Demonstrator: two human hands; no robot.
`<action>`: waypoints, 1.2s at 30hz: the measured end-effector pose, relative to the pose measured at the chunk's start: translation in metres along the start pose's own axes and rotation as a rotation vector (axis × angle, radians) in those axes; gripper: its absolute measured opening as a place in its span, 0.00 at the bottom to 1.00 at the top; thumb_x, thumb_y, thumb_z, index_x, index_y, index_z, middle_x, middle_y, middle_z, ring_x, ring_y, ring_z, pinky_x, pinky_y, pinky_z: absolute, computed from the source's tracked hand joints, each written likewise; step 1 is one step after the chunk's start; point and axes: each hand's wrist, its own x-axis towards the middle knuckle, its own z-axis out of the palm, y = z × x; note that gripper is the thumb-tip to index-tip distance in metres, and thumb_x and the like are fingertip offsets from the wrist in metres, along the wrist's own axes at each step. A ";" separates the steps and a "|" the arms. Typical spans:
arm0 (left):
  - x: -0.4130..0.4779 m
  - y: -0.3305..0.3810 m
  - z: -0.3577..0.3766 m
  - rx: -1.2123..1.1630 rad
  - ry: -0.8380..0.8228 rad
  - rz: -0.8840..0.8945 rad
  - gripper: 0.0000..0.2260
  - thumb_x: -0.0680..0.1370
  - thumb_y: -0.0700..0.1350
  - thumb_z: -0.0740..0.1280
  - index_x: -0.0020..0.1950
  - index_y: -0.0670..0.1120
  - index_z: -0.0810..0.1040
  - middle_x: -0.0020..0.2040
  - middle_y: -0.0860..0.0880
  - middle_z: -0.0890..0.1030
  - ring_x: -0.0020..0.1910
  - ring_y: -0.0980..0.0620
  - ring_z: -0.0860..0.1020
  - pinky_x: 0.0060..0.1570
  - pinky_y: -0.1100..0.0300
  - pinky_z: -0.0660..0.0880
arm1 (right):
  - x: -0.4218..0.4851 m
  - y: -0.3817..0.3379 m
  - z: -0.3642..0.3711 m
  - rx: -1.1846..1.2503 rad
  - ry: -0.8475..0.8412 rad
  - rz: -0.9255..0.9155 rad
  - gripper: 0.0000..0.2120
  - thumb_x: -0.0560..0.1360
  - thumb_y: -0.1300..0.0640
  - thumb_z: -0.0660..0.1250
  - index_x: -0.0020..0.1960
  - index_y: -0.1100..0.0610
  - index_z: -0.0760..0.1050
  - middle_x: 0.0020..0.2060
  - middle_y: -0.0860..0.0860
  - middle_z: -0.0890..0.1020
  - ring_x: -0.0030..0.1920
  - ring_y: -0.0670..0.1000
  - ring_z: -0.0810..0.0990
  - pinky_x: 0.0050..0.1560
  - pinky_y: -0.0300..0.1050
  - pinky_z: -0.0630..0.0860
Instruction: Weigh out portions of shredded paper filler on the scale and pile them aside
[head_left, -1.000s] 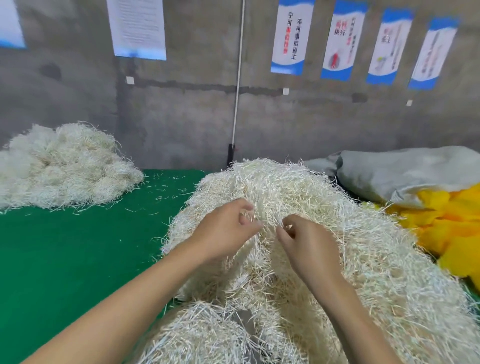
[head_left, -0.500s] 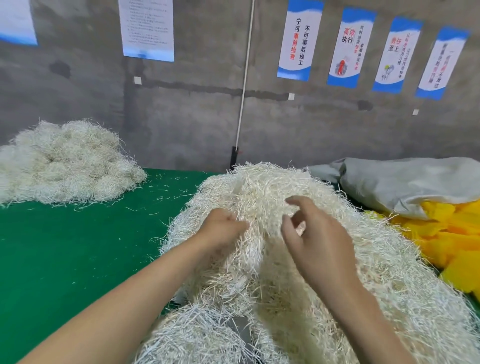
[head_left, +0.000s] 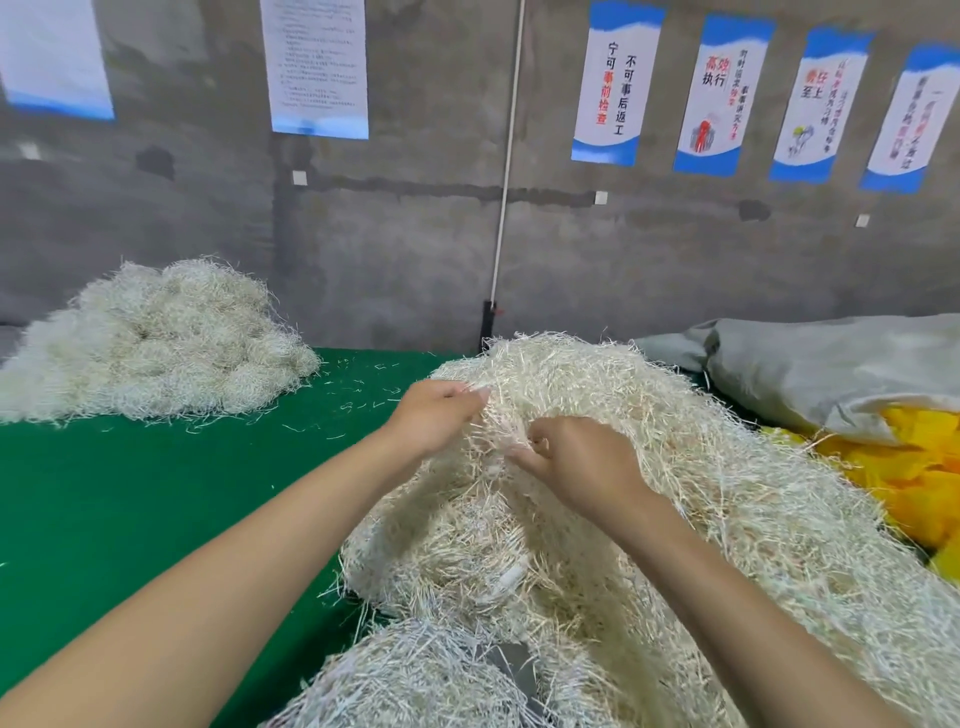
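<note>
Head view, one entry per item.

Right hand (head_left: 582, 462): half a second ago it was raised over the heap with fingers spread and holding nothing; now it is lowered, fingers curled into the strands, grasping a tuft just beside the other hand.

Left hand (head_left: 436, 413): unchanged, fingers clenched on a bunch of strands at the heap's near-left slope.

Large heap of cream shredded paper filler (head_left: 701, 467): lies centre-right on the green felt table top (head_left: 130, 519), with both hands dug into its upper face.

Smaller pile of the same cream filler (head_left: 156, 343): far left on the felt, well apart from the heap; judged to be the finished portions.

Loose greyish-white clump of filler (head_left: 415, 675): bottom edge, beside a dark grey flat surface (head_left: 511, 670), possibly the scale; cannot tell.

Grey fabric sack (head_left: 831, 374) over crumpled yellow sheeting (head_left: 914, 467): right edge.

Reading: the renewed two-handed hold suggests a fresh portion is being torn loose; weighing not yet begun.
</note>
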 end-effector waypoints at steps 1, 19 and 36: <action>0.001 0.000 -0.004 -0.005 0.008 -0.014 0.11 0.78 0.53 0.69 0.47 0.46 0.77 0.41 0.45 0.73 0.33 0.52 0.68 0.34 0.59 0.63 | 0.001 0.005 0.002 -0.044 -0.018 0.002 0.21 0.77 0.34 0.60 0.35 0.49 0.71 0.28 0.44 0.75 0.27 0.41 0.72 0.23 0.36 0.64; 0.005 -0.007 -0.015 -0.132 0.137 0.113 0.11 0.81 0.54 0.62 0.44 0.50 0.76 0.38 0.54 0.76 0.38 0.53 0.72 0.41 0.58 0.67 | 0.013 -0.026 -0.066 0.561 0.175 -0.115 0.25 0.73 0.38 0.64 0.67 0.45 0.70 0.64 0.43 0.73 0.63 0.42 0.70 0.62 0.42 0.69; 0.001 -0.019 -0.043 -0.357 0.152 -0.052 0.12 0.80 0.55 0.64 0.41 0.49 0.74 0.35 0.52 0.73 0.29 0.55 0.65 0.31 0.60 0.64 | 0.019 0.038 0.025 0.018 -0.187 -0.002 0.17 0.80 0.56 0.65 0.67 0.52 0.69 0.58 0.50 0.80 0.50 0.49 0.79 0.52 0.46 0.79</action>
